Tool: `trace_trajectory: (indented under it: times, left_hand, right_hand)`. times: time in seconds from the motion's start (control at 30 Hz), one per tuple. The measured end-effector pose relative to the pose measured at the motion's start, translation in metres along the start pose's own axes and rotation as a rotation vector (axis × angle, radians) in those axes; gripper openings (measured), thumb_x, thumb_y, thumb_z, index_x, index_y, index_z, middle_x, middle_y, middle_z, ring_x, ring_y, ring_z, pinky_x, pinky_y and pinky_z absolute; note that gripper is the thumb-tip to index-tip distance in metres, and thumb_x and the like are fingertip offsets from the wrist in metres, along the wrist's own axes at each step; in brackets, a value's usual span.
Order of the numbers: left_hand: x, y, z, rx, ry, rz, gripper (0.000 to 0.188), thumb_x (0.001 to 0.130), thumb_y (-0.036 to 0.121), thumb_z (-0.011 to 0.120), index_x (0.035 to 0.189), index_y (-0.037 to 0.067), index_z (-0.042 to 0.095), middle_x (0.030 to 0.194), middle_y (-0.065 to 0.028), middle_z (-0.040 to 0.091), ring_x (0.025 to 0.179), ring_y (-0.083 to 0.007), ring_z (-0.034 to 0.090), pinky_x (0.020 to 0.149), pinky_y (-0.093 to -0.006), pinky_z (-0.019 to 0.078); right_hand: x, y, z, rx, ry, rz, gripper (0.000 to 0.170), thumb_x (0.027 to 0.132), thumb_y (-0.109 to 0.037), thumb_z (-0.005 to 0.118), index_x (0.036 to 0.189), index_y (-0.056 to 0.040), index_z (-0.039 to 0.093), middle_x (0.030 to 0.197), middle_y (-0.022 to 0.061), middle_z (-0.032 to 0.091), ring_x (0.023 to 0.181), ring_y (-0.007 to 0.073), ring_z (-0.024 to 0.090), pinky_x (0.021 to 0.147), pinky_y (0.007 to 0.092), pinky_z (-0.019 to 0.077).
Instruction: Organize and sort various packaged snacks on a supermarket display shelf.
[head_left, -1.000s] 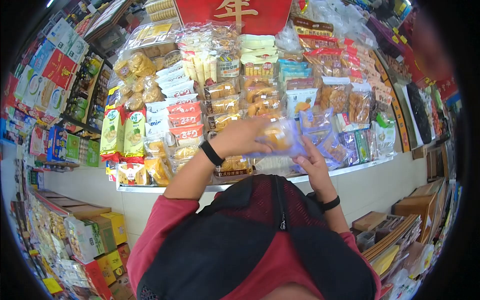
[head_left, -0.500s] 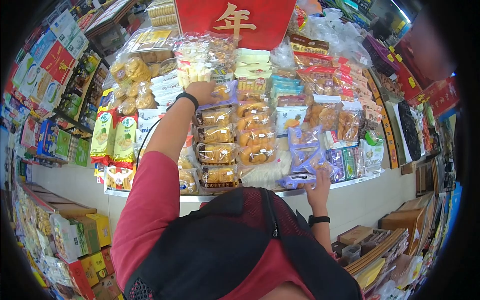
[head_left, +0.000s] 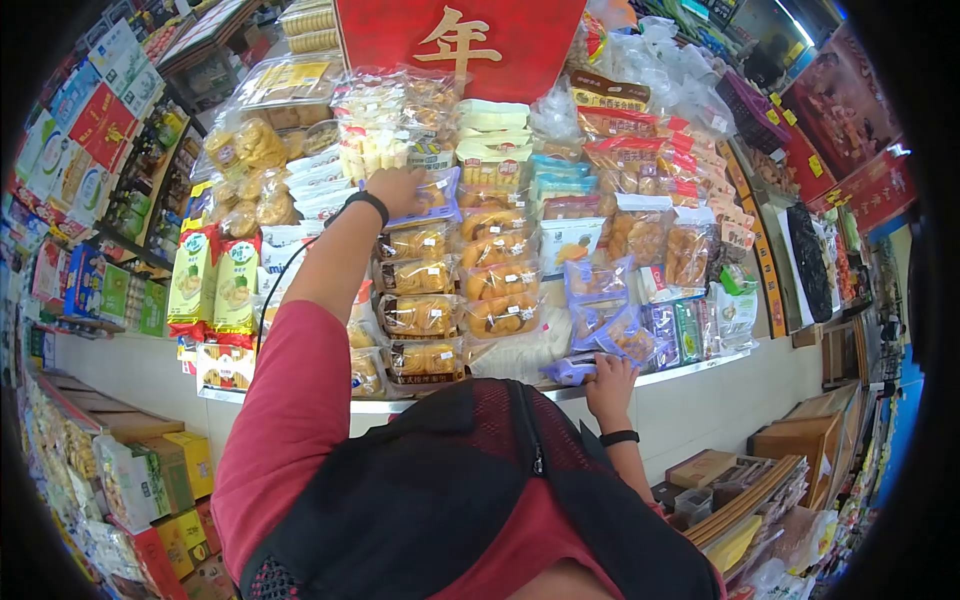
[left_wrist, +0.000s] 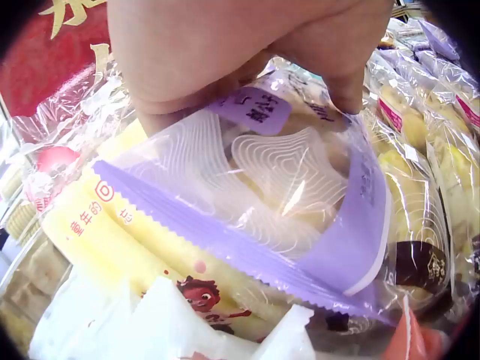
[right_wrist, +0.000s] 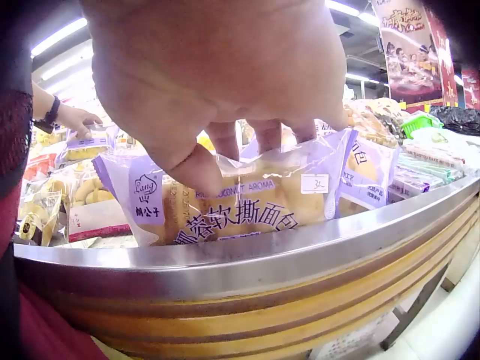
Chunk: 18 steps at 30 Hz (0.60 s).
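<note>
My left hand grips a purple-edged clear bag of bread at the back end of a column of packaged bread. In the left wrist view, that bag lies tilted over yellow snack packs, with some fingertips hidden behind it. At the display's front edge, my right hand holds another purple bread bag. The right wrist view shows the thumb on the front of this bag and the fingers behind its top edge. It stands just behind the metal rim.
Brown-and-clear bread packs and round bun packs form columns between my hands. More purple bread bags lie beyond my right hand. A red sign stands at the back, and green snack bags are at the left.
The bag first held between both hands now lies in my left hand at the back left. My right hand has moved down to another purple bread bag by the front edge and holds it.
</note>
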<state>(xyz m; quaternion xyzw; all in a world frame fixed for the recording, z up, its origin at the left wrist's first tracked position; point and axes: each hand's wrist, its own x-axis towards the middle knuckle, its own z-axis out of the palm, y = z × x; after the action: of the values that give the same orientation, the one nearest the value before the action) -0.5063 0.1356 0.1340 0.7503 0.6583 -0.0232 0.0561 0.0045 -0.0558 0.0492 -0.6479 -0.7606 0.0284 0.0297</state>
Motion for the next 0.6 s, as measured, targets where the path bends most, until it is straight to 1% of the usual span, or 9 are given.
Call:
trace_trajectory:
  times: [0.13,0.17,0.2,0.27,0.3,0.4,0.47,0.53,0.6]
  left_hand:
    - [-0.013,0.012,0.005,-0.012,0.265,0.027,0.059,0.077,0.036,0.070,0.127,0.009,0.053,0.109,-0.0153,0.063,0.102,-0.0333,0.061,0.087,-0.0442,0.0484]
    - [-0.017,0.017,0.008,0.011,0.367,0.030,0.055,0.078,0.032,0.069,0.126,0.008,0.053,0.107,-0.0148,0.063,0.102,-0.0333,0.061,0.088,-0.0439,0.0475]
    - [-0.023,0.022,0.009,0.005,0.362,0.028,0.052,0.079,0.028,0.068,0.125,0.007,0.053,0.109,-0.0131,0.062,0.106,-0.0326,0.058,0.091,-0.0439,0.0451]
    - [-0.038,0.035,0.012,0.035,0.429,0.099,0.045,0.077,0.027,0.071,0.113,0.005,0.055,0.110,-0.0127,0.059,0.107,-0.0304,0.055,0.089,-0.0433,0.0432]
    - [-0.042,0.038,0.020,0.041,0.522,0.146,0.048,0.077,0.030,0.072,0.114,0.004,0.055,0.114,-0.0145,0.056,0.109,-0.0310,0.053,0.091,-0.0433,0.0421]
    - [-0.057,0.055,0.016,-0.024,0.468,0.057,0.042,0.083,0.026,0.065,0.120,0.008,0.055,0.123,-0.0153,0.053,0.118,-0.0334,0.048,0.098,-0.0478,0.0377]
    - [-0.047,0.046,0.039,0.129,0.454,-0.137,0.046,0.085,0.021,0.060,0.129,0.011,0.050,0.130,-0.0153,0.051,0.123,-0.0359,0.045,0.101,-0.0527,0.0340]
    - [-0.040,0.034,0.050,0.188,0.462,-0.186,0.049,0.086,0.019,0.057,0.133,0.011,0.047,0.132,-0.0165,0.050,0.124,-0.0365,0.044,0.102,-0.0539,0.0324]
    - [-0.034,0.026,0.050,0.250,0.461,-0.233,0.052,0.086,0.016,0.055,0.137,0.012,0.044,0.134,-0.0177,0.049,0.125,-0.0371,0.043,0.103,-0.0551,0.0309]
  right_hand:
    - [0.000,-0.003,-0.005,0.013,0.051,0.017,0.040,0.076,-0.022,0.069,0.114,-0.0123,0.065,0.117,0.0102,0.058,0.121,0.0382,0.044,0.109,0.0640,0.0227]
    - [0.001,-0.003,-0.007,0.026,0.026,0.013,0.035,0.074,-0.021,0.069,0.108,-0.0121,0.067,0.114,0.0097,0.059,0.119,0.0369,0.046,0.109,0.0638,0.0219]
    - [0.003,-0.003,-0.009,0.038,0.008,0.012,0.030,0.073,-0.021,0.070,0.102,-0.0119,0.069,0.110,0.0092,0.060,0.117,0.0356,0.047,0.110,0.0635,0.0211]
    - [0.001,0.000,-0.007,0.032,0.061,-0.009,0.024,0.072,-0.021,0.069,0.095,-0.0118,0.070,0.108,0.0091,0.060,0.116,0.0346,0.048,0.110,0.0632,0.0207]
    - [0.004,0.001,-0.006,0.029,0.106,-0.047,0.019,0.071,-0.021,0.069,0.088,-0.0118,0.072,0.105,0.0089,0.060,0.114,0.0335,0.049,0.111,0.0629,0.0202]
    - [0.006,0.007,-0.006,-0.017,0.237,-0.133,0.016,0.073,-0.024,0.065,0.079,-0.0116,0.073,0.104,0.0101,0.061,0.120,0.0342,0.047,0.111,0.0630,0.0185]
    - [0.003,0.007,-0.008,0.020,0.239,-0.100,0.015,0.075,-0.021,0.064,0.081,-0.0112,0.073,0.108,0.0093,0.063,0.122,0.0332,0.046,0.112,0.0623,0.0171]
    - [0.001,0.008,-0.017,0.038,0.259,-0.107,0.014,0.076,-0.020,0.064,0.081,-0.0110,0.073,0.110,0.0085,0.063,0.121,0.0327,0.047,0.112,0.0620,0.0172]
    - [0.002,0.009,-0.029,0.073,0.290,-0.154,0.010,0.075,-0.015,0.065,0.083,-0.0106,0.069,0.107,0.0074,0.063,0.118,0.0325,0.049,0.109,0.0629,0.0221]
